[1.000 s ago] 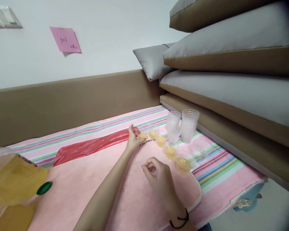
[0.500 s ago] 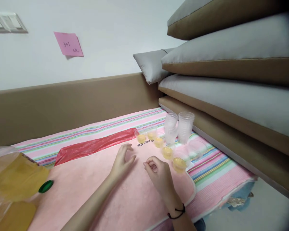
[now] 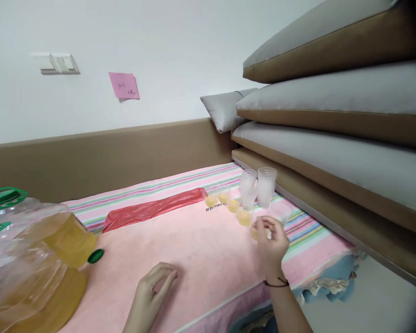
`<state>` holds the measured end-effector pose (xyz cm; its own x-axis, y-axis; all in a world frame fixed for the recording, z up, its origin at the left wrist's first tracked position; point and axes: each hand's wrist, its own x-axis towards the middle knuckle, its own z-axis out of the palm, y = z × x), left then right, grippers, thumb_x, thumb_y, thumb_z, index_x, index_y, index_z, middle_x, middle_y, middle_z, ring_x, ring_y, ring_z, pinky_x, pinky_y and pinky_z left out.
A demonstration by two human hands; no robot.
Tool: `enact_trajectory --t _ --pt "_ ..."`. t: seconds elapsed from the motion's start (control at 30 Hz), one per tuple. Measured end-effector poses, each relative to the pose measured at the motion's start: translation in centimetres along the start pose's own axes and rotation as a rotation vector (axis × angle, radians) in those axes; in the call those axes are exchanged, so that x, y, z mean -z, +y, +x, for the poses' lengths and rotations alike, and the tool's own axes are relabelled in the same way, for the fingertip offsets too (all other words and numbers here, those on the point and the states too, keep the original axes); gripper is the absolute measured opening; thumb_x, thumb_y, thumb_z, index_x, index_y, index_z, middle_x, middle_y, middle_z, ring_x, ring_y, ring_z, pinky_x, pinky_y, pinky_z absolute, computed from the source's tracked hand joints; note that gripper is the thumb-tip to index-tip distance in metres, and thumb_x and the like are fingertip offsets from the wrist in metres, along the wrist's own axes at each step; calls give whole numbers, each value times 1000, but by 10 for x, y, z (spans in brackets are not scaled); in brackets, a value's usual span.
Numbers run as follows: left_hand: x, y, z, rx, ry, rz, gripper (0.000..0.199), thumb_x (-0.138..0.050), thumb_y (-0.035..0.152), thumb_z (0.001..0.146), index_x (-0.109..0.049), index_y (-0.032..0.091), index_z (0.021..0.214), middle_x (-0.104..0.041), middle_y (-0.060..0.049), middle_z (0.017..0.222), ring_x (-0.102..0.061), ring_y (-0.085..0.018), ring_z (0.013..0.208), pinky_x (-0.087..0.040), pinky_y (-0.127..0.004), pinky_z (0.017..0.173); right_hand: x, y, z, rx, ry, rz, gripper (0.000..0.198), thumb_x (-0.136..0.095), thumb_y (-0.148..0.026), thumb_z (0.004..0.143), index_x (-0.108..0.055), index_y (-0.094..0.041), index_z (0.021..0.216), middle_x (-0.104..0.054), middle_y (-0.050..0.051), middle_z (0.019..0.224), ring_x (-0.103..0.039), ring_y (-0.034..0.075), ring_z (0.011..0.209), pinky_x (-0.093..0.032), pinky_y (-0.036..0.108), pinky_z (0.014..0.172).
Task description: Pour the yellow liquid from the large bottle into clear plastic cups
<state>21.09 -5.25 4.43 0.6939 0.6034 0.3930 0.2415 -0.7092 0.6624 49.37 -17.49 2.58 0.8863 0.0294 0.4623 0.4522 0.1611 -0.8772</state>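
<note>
My right hand [image 3: 272, 240] is over the nearest small clear cup of yellow liquid [image 3: 254, 232], fingers curled toward the thumb. It hides much of that cup; whether the fingers grip the rim or something small, I cannot make out. A black cord bracelet [image 3: 276, 283] circles the right wrist. Lower down, my left hand [image 3: 154, 289] hovers above the pink mat [image 3: 201, 249], thumb and index tips close together with nothing seen in them. More cups of yellow liquid, including one [image 3: 243, 217] beside the right hand, form a row running toward the back.
Two stacks of clear plastic cups [image 3: 266, 187] stand behind the row. A red plastic bag [image 3: 152, 208] lies along the mat's back edge. At left are large jugs of yellow liquid [image 3: 67, 238], one tipped with its green cap [image 3: 96, 256] toward me. Stacked cushions [image 3: 333, 99] rise at right.
My right hand has moved right, onto the nearest cup. My left hand has drawn back toward me and its spread fingers have closed together. The view has shifted left, showing more of the jugs.
</note>
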Motion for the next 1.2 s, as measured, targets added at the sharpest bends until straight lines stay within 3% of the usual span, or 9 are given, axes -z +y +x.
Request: enact_trajectory --t 0.1,0.17,0.37,0.5,0.63,0.83,1.0,1.1,1.2 --pt "3 7 -6 -3 -64 -15 35 -47 40 96 -67 22 74 -72 -2 79 -70 -16 75 -54 -21 69 25 19 26 -37 312 -42 24 -54 -43 87 -58 -21 95 -60 5 91 -60 21 87 -49 34 81" --pt "5 8 -8 -34 -63 -13 32 -47 39 96 -69 24 80 -73 -2 84 -71 -16 80 -55 -20 73 42 37 44 -88 399 -77 29 -55 -43 84 -56 -20 102 -59 7 101 -58 22 95 -47 37 88" --pt "5 -4 -19 -101 -7 65 22 -51 36 94 -69 27 101 -76 0 91 -73 -15 83 -57 -18 75 67 96 80 -229 138 -141 56 -78 -46 54 -62 -19 100 -65 10 109 -61 27 97 -48 45 92" --pt "3 -3 -26 -115 -107 88 20 -51 34 95 -68 26 88 -74 1 84 -71 -13 76 -55 -17 69 59 119 85 -238 22 -174 69 -79 -46 51 -59 -20 112 -63 12 122 -59 31 112 -43 48 101" --pt "0 6 -26 -166 -146 60 33 -44 29 98 -61 22 71 -65 2 67 -65 -10 62 -50 -16 61 49 126 85 -216 -9 -193 66 -78 -47 53 -60 -18 109 -66 14 119 -59 32 114 -41 49 104" --pt "-1 10 -24 -207 -32 20 32 -43 28 98 -61 22 72 -67 2 66 -66 -10 60 -51 -16 61 55 103 87 -135 72 -174 58 -79 -47 57 -63 -17 105 -68 14 115 -61 32 111 -42 52 101" --pt "5 9 -28 -238 21 36 23 -43 24 97 -66 25 101 -74 3 78 -72 -11 71 -54 -16 69 60 57 86 -13 147 -47 64 -80 -45 62 -61 -14 114 -67 15 118 -62 31 115 -44 52 103" --pt "9 10 -32 -242 26 45 26 -41 22 97 -61 26 113 -73 4 77 -71 -10 70 -54 -16 66 50 28 73 48 99 54 64 -80 -43 64 -60 -15 118 -68 15 118 -64 28 114 -47 49 103" --pt "14 10 -37 -206 20 68 24 -42 23 97 -60 26 113 -73 3 77 -71 -11 69 -53 -17 65 27 2 44 22 -87 193 59 -82 -40 64 -62 -17 115 -69 14 117 -65 28 112 -48 51 102"
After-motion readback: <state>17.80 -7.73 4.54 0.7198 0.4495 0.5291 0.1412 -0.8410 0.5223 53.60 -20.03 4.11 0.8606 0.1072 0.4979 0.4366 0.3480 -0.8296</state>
